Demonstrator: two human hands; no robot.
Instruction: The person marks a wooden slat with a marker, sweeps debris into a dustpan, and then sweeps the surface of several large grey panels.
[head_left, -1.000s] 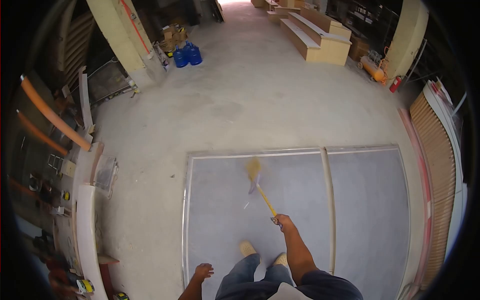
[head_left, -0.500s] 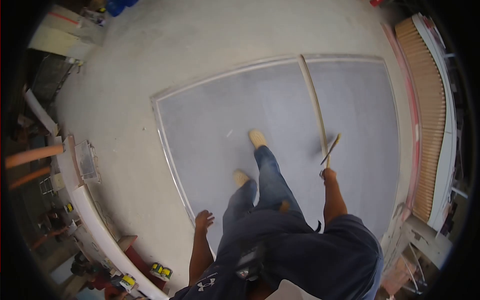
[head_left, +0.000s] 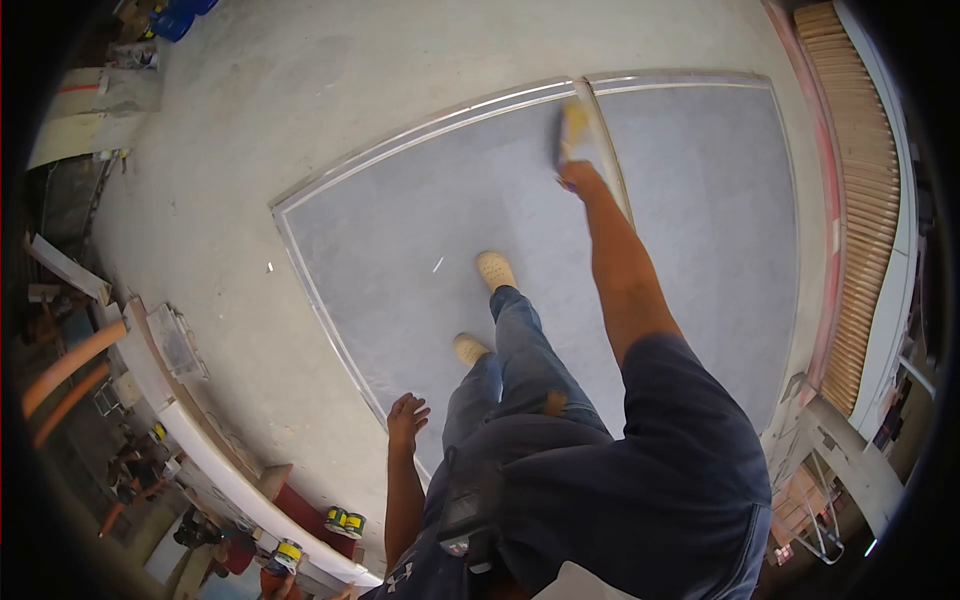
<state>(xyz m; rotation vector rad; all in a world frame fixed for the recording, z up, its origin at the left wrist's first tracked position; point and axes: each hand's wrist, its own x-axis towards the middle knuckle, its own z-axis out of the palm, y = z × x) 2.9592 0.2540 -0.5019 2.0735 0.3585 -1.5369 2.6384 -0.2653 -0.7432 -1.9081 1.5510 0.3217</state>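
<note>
My right hand [head_left: 577, 178] is stretched far forward over the grey panel [head_left: 420, 190], closed around the handle of a brush [head_left: 573, 125]. The brush has a yellowish head, smeared by motion, close over the panel beside the raised middle bar [head_left: 608, 150]. My left hand [head_left: 407, 418] hangs by my thigh with its fingers apart and nothing in it, near the panel's left edge. I stand on the panel in beige clogs [head_left: 495, 270]. A small white strip [head_left: 437, 265] lies left of my feet.
Slatted wood [head_left: 845, 200] runs along the right side behind a reddish edge. At the lower left are a long white board [head_left: 235, 505], tins [head_left: 345, 521] and orange curved pieces [head_left: 75, 365]. Blue containers [head_left: 175, 18] stand at the top left. Concrete floor [head_left: 210, 180] surrounds the panel.
My right hand has swung the brush forward and left, from beside the middle bar's near end to near its far end. My left hand stays by my thigh.
</note>
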